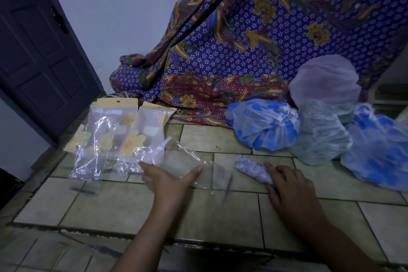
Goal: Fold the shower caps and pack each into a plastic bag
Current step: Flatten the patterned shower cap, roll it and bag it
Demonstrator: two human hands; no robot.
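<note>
A rolled purple-and-white shower cap [250, 168] lies on the tiled floor [220, 212]. My right hand [291, 190] holds its near end, fingers curled over it. To its left, a clear empty plastic bag [187, 159] is blurred with motion just above the tiles. My left hand [167, 180] grips the bag's near edge between the outstretched thumb and the fingers; most fingers are hidden by the plastic.
Two packed bags with yellow-flowered caps [106, 137] [143, 134] lie at the left. Several unfolded caps pile at the right: blue-flowered [262, 123], grey-green [320, 132], blue [375, 148], pale lilac [324, 79]. A batik cloth [242, 46] hangs behind. A dark door [33, 51] stands left.
</note>
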